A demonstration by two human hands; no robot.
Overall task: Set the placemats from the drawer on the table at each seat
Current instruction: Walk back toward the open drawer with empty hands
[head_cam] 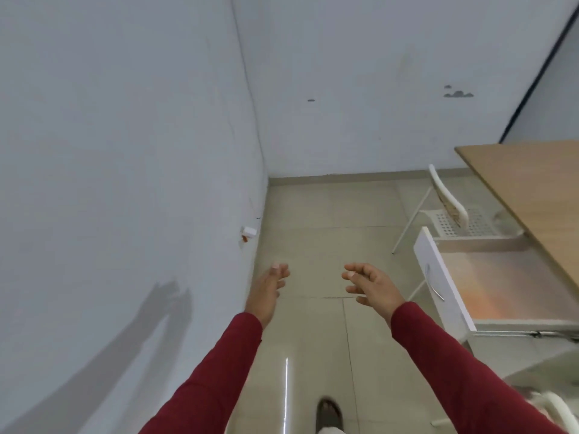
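Observation:
A white drawer (438,277) stands pulled out from under the wooden table (532,183) at the right. Its front carries a metal handle (435,285), and its inside looks bare and shiny; I see no placemats in it. My left hand (269,286) and my right hand (369,285) are stretched out in front of me over the tiled floor, fingers loosely spread, holding nothing. The right hand is a short way left of the drawer front. Both arms wear red sleeves.
A white folding chair (451,211) stands beyond the drawer beside the table. Another white chair (551,405) shows at the bottom right. A white wall runs close along my left, with a small white fitting (249,231) low on it. My foot (329,415) is below.

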